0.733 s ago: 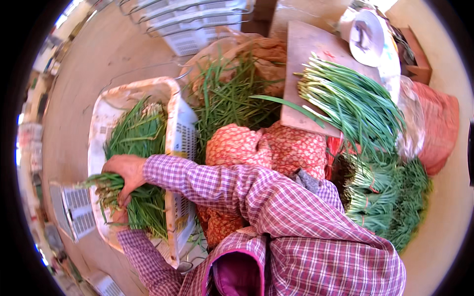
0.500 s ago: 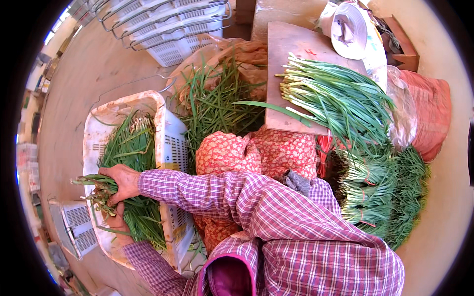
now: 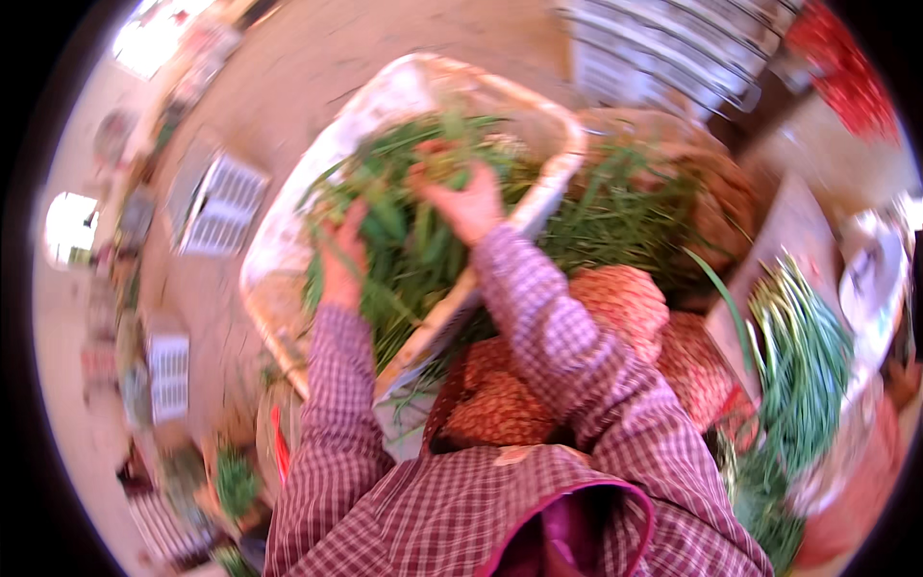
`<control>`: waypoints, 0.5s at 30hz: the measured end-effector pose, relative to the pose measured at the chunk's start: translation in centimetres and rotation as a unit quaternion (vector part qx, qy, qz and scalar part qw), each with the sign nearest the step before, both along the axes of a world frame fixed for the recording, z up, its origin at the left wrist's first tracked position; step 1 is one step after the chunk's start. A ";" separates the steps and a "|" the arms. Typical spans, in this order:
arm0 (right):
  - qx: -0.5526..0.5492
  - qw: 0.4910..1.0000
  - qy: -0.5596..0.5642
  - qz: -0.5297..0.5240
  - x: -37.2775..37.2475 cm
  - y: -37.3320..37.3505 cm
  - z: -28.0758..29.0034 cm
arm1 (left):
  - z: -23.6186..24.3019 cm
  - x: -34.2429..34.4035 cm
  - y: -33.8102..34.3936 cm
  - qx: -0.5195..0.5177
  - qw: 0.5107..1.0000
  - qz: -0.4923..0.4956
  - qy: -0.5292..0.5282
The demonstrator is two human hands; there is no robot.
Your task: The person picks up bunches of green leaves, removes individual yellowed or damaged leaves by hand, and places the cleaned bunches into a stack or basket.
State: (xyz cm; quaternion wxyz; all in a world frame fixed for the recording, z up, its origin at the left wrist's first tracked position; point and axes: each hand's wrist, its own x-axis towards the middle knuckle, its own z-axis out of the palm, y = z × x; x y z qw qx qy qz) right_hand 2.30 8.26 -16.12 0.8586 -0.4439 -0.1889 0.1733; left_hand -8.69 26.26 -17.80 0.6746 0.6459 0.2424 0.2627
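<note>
A white, dirt-stained plastic crate [image 3: 266,287] holds long green leafy vegetables [image 3: 394,288]. Inside it, my left hand [image 3: 341,252] grips greens at the left, blurred by motion. Just to its right and higher, my right hand [image 3: 463,200] has its fingers closed on a clump of the same greens. Checked purple sleeves cover both forearms. Loose green leaves on a brown bag [image 3: 716,207] lie right of the crate. Red flower-patterned padded cloth [image 3: 615,288] sits below them, beside my right arm.
A board [image 3: 788,221] at the right carries green-and-white stalks [image 3: 798,385], with a white hat [image 3: 870,279] beside it. Stacked crates [image 3: 654,48] stand at the back right, a red bundle [image 3: 841,72] beyond. Grey baskets [image 3: 221,207] sit on the floor at left. A red sack [image 3: 856,490] is lower right.
The view has swung left, so the crate now sits centred and higher. Both my hands have moved farther into the crate, side by side among the greens, with forearms more stretched out.
</note>
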 end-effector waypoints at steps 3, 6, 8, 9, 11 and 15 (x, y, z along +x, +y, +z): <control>0.000 1.000 -0.016 0.026 -0.2 0.8 0.0 | 1.6 -0.2 -2.1 0.069 0.997 -0.026 0.002; -0.046 0.992 -0.113 0.044 -1.3 1.7 0.4 | 1.8 -0.9 -2.5 0.070 0.994 -0.074 -0.037; -0.061 0.993 -0.096 0.039 -1.2 1.9 -0.2 | 1.5 -1.1 -3.1 0.073 0.988 -0.115 -0.068; -0.067 0.993 -0.085 0.042 -1.3 1.9 -0.4 | 1.3 -1.2 -3.3 0.093 0.988 -0.114 -0.047; -0.067 0.994 -0.085 0.030 -1.6 1.9 -0.1 | 0.9 -1.1 -3.8 0.075 0.996 -0.055 -0.017; -0.030 0.989 -0.051 -0.134 1.0 -0.7 2.6 | 1.7 -2.0 -2.0 -0.022 0.994 0.101 0.041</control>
